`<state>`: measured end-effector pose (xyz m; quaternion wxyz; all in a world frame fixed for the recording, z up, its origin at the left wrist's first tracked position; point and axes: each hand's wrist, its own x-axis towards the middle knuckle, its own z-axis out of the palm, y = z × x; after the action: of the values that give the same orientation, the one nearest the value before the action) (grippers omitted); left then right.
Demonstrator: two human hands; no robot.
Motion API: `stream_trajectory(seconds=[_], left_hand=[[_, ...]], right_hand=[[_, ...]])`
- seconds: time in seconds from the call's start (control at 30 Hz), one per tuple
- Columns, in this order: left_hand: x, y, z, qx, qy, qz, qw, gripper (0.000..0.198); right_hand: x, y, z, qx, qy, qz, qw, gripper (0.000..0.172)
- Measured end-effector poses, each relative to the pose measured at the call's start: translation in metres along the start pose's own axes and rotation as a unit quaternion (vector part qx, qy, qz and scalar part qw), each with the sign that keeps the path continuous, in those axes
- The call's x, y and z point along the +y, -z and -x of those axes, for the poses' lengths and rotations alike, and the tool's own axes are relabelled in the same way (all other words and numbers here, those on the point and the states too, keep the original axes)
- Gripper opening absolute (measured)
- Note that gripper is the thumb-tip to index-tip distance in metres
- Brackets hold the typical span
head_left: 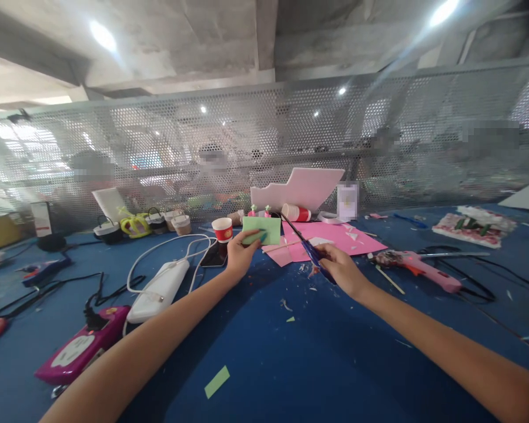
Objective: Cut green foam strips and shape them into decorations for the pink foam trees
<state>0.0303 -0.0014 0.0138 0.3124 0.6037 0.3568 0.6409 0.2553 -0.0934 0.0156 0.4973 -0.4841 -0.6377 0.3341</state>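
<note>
Between the thumb and fingers of my left hand [241, 255] is a light green piece of paper [271, 229], held up over the table. My right hand [346, 275] grips a pair of scissors [309, 249] with dark blue handles. Their blades point up and to the left, a little right of the green paper and apart from it. Pink paper sheets [359, 239] lie behind the scissors. On the blue table nearer to me rests a small green strip [217, 382], with a tiny green scrap [290, 319] farther forward.
At right lies a pink glue gun [432, 276] with its cable. A white power strip [158, 291] and a magenta box [86, 343] with a plug are at left. Paper cups [222, 229], a phone [214, 255] and white foam board [297, 191] stand or lie toward the mesh partition [176, 141].
</note>
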Motion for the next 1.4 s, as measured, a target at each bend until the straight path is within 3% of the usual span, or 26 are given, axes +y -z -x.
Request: stream_trajectory(seconds=[0.1,0.23,0.57,0.83,1.1,1.23,1.4], left_hand=[[0.018,-0.007,-0.004,0.013,0.029,0.08,0.996,0.038],[0.04,-0.014,-0.001,-0.01,0.026,0.132,0.991,0.045],[0.046,-0.035,0.045,-0.046,0.056,0.061,0.995,0.038],[0.048,-0.033,0.042,-0.095,0.05,0.036,0.994,0.033],[0.052,-0.037,0.047,-0.07,0.061,0.053,0.994,0.033],[0.05,-0.037,0.048,-0.077,0.073,0.067,0.992,0.034],[0.038,-0.035,0.047,-0.077,0.093,0.084,0.989,0.038]], right_hand=[[0.001,-0.007,0.002,-0.039,-0.017,-0.208,0.977,0.028],[-0.001,-0.008,0.002,-0.035,-0.047,-0.325,0.944,0.03],[-0.011,-0.005,0.003,0.013,-0.039,-0.312,0.949,0.032],[-0.003,0.0,-0.001,0.043,-0.066,-0.294,0.952,0.03],[-0.008,0.001,0.005,-0.008,-0.047,-0.304,0.951,0.029],[-0.01,-0.002,0.005,0.004,-0.033,-0.253,0.967,0.031],[-0.002,0.0,0.001,0.014,-0.042,-0.271,0.961,0.033]])
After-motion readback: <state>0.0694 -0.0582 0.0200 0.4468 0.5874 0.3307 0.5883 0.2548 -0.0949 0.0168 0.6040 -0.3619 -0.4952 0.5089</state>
